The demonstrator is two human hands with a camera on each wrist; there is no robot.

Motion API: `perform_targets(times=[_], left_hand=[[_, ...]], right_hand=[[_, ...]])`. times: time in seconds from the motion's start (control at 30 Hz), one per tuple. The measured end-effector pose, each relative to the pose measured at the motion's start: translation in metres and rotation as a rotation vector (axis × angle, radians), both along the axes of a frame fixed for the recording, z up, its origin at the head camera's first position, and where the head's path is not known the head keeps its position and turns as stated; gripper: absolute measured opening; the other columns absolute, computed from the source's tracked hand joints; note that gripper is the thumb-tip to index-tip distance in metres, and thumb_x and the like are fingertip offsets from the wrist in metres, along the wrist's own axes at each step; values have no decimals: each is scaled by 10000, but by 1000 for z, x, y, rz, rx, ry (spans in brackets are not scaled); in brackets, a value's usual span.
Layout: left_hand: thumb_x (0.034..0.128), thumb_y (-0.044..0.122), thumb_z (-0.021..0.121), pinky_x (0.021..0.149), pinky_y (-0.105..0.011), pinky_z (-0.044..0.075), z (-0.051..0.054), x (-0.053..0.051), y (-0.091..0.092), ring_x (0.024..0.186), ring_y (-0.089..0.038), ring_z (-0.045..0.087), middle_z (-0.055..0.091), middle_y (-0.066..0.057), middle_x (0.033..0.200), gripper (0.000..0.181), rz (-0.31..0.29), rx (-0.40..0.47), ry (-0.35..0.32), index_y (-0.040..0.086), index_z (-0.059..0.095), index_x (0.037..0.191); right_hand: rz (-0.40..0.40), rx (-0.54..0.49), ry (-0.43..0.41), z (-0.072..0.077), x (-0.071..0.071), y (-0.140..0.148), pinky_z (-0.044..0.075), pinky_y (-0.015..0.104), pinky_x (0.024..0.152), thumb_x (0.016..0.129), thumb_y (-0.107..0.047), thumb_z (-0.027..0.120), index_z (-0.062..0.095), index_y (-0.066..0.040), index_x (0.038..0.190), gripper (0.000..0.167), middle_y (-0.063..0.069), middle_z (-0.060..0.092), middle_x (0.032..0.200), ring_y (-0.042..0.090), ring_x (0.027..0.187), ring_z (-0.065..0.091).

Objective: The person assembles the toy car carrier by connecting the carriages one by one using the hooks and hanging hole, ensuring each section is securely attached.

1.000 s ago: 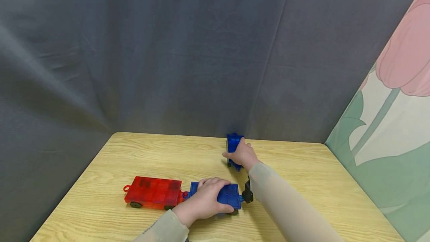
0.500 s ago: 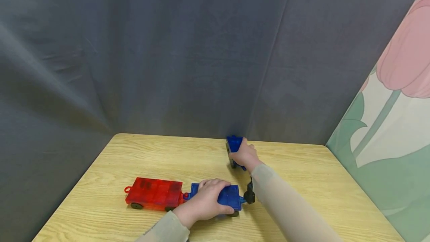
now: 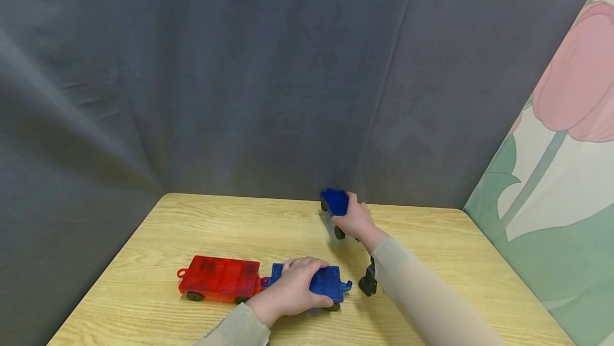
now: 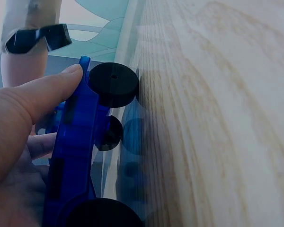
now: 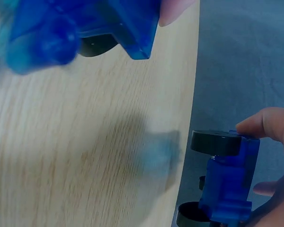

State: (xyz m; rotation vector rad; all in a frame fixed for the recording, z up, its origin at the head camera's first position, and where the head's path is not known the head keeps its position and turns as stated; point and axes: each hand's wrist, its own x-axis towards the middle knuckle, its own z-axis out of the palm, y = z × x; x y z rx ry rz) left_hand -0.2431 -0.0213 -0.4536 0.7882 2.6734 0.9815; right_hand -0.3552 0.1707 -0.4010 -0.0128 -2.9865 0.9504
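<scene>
My left hand [image 3: 297, 284] lies over a flat blue toy car base [image 3: 328, 283] with black wheels, thumb on the near side and fingers across it. The left wrist view has the thumb pressed on the edge of this blue base [image 4: 75, 137]. A small hook sticks out of its right end, and its left end meets a red toy car base [image 3: 223, 275] with a ring at the far end. Farther back, my right hand [image 3: 357, 219] grips a second blue car base [image 3: 336, 202] by its right side. The right wrist view puts that base [image 5: 132, 23] above the tabletop, partly cut off.
Light wood covers the tabletop [image 3: 216, 218]. A dark grey curtain [image 3: 264, 95] hangs along its back edge, and a tulip-patterned panel [image 3: 566, 175] stands on the right. A black wrist camera [image 3: 368, 282] sits under the right sleeve.
The second blue base has turned in my right hand, its far end swinging left and its near end right. That hand has shifted slightly right. My left hand has stayed in place.
</scene>
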Motion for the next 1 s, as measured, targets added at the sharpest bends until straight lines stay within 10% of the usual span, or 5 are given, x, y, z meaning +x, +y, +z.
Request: perform_targets(times=[1.0], left_hand=[[821,537,758,1096,-560,206,-4,-10,-3,1312,-262,424,515,43,1396,700,-7,-9,17,224,525,1402]], right_hand=[[306,-85,38,31,54,55,464,584,942,843,-141,742,279,-50,1487,798,273,403,1406,441,1167,486]])
